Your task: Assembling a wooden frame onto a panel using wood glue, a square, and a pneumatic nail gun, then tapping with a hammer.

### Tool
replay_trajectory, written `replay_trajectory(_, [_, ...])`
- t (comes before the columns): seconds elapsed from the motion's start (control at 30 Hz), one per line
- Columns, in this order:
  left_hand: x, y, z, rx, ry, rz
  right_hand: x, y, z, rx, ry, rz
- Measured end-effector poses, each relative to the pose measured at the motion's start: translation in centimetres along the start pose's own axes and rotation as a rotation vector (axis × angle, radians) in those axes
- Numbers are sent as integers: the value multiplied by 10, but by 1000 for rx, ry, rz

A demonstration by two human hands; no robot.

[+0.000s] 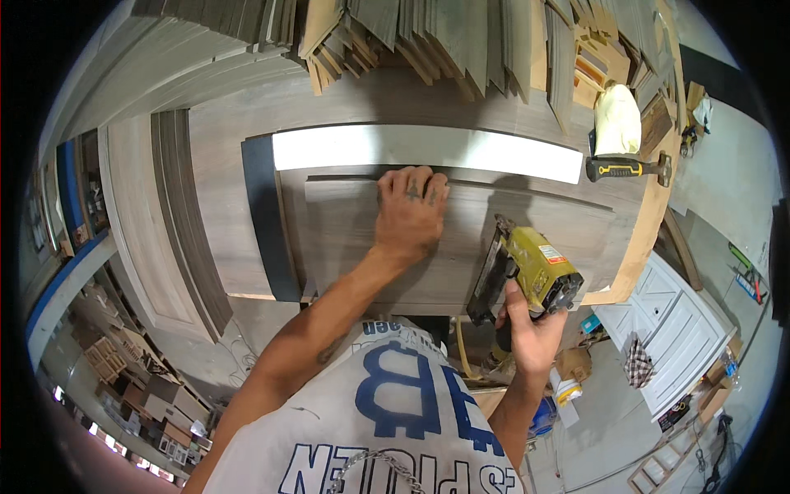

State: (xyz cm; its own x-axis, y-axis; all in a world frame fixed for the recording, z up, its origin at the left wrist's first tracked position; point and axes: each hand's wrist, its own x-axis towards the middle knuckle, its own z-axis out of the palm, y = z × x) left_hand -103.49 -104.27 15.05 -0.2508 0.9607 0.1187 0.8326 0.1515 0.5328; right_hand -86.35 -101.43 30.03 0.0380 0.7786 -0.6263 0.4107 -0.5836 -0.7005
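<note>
A grey wood-grain panel [341,235] lies flat on the workbench in front of me. My left hand [410,216] is closed over its far edge, the fingers curled around the rim. In my right hand [533,336] is a yellow-green nail gun [539,263], gripped by its handle. The gun's black nose is over the right part of the panel; whether it touches the wood I cannot tell. Just beyond the panel runs a long white strip [428,152]. A dark strip [271,218] stretches along the left side.
Stacked grey boards [473,49] stand along the far side, and more panels [177,214] lean at the left. A hammer [625,169] rests at the bench's right, beside a pale yellow bundle [617,119]. White cabinet doors [671,325] are on the lower right.
</note>
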Motion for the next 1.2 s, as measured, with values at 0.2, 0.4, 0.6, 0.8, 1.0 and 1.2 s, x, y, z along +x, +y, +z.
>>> replay_trajectory(0.2, [2,0,0,30,-9,-12,10,0,11,-113,-39,-62])
replay_trajectory(0.4, [4,-2,3,54,-18,-14,18,-9,24,-176,-98,-60])
replay_trajectory(0.6, [4,-2,0,-7,-39,-46,25,-23,38,-196,-140,36])
replay_trajectory(0.8, [4,-2,-1,-30,-31,-54,25,-28,46,-183,-125,106])
replay_trajectory(1.0, [4,-2,-2,-42,-38,-53,22,-23,49,-209,-96,64])
replay_trajectory(1.2, [4,-2,-4,-60,-33,-53,22,-27,52,-316,-82,34])
